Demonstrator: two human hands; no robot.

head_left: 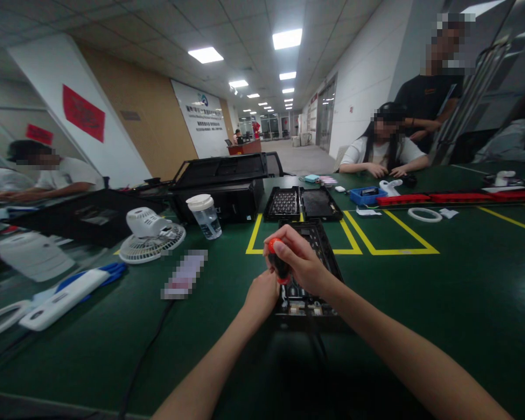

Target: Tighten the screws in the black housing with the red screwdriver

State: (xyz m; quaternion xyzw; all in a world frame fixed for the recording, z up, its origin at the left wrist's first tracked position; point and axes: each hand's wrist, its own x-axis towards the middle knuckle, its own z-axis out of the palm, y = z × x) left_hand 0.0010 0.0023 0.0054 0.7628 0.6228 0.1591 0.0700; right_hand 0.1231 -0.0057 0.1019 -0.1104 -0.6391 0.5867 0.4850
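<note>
My right hand (300,262) is wrapped round the upright red-and-black handle of a screwdriver (280,265); its shaft and tip are hidden. Below it lies an open black case (332,268) with rows of small parts inside and pale connectors (304,307) along its near end. My left hand (262,291) rests at the case's left edge, close under the screwdriver. Its fingers are hidden behind my right hand, so I cannot see what they touch.
Beyond the case lie two open black trays (284,203). To the left are a water bottle (205,217), a white fan (151,233), a phone (186,274) on a cable and large black bins (219,198). A blue tray (367,194) and co-workers (387,146) are across the table.
</note>
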